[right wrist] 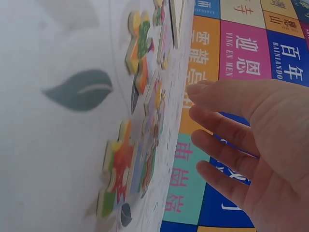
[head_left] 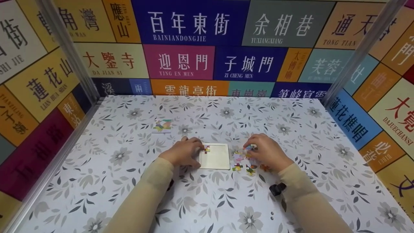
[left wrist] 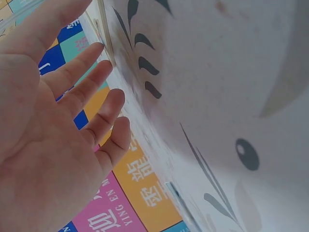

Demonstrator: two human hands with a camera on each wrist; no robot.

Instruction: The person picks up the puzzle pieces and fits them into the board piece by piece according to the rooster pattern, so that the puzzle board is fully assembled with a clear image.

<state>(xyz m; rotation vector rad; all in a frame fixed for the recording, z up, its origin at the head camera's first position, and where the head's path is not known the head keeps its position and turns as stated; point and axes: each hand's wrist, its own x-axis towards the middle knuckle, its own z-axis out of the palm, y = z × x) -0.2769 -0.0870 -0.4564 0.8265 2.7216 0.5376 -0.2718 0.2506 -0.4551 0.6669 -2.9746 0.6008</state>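
Observation:
A shallow cream-white puzzle tray (head_left: 218, 158) lies flat in the middle of the table. One small colourful jigsaw piece (head_left: 207, 149) sits at its upper left corner, beside my left fingertips. My left hand (head_left: 181, 152) rests at the tray's left side, thumb low and fingers high along the rim; the left wrist view shows its fingers loosely extended. Right of the tray, several loose jigsaw pieces (head_left: 238, 157) lie in a cluster. Over them reaches my right hand (head_left: 269, 149), its fingertips right at a bluish piece (head_left: 249, 147). The right wrist view shows relaxed, slightly bent fingers with nothing visible between them.
A small colourful picture card (head_left: 162, 125) lies farther back on the left. Flower-patterned cloth (head_left: 249, 216) covers the table. Panels with street-name signs (head_left: 190, 22) stand behind and at both sides. A dark wrist device (head_left: 277, 189) shows by the right sleeve.

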